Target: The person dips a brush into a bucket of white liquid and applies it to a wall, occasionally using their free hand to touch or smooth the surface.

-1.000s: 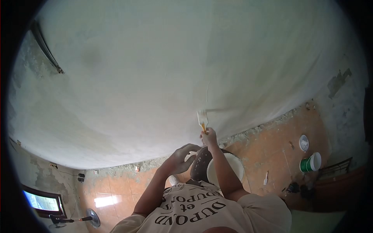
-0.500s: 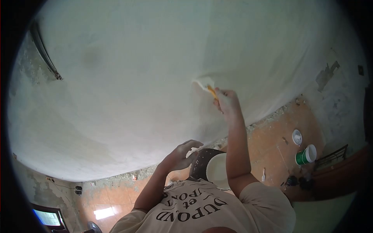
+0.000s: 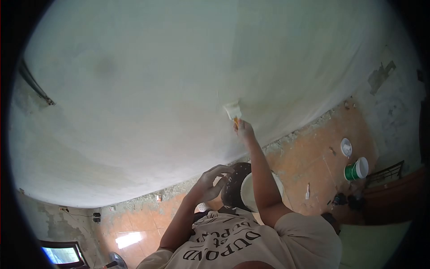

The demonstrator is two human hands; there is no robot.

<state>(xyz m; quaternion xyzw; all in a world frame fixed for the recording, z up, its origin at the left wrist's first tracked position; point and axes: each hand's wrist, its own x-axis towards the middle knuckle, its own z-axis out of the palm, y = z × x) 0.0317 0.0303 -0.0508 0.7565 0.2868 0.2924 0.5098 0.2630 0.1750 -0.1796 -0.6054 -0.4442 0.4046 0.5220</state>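
My right hand (image 3: pixel 244 128) grips the orange-yellow handle of a paintbrush (image 3: pixel 233 110). Its wide, whitish bristles lie against the pale wall (image 3: pixel 170 98), where a darker patch begins around the brush. My left hand (image 3: pixel 213 180) is held lower, near the foot of the wall, with fingers curved and the thumb apart, nothing in its grasp. Its fingertips overlap the edge of a dark, round, paint-spotted surface (image 3: pixel 232 184) in this view. Beside that surface is a pale round bucket (image 3: pixel 246 192), partly covered by my right forearm.
Orange floor tiles (image 3: pixel 298 168) run along the wall, with crumbled debris at its base. At the right are a green-and-white bucket (image 3: pixel 356 169), a white lid (image 3: pixel 346 147) and a light-handled tool (image 3: pixel 307 191). A fan (image 3: pixel 117 260) stands at the lower left.
My right hand has moved down and left with the paintbrush, which now points more upright. My left hand stays near the dark round surface. The view has shifted slightly.
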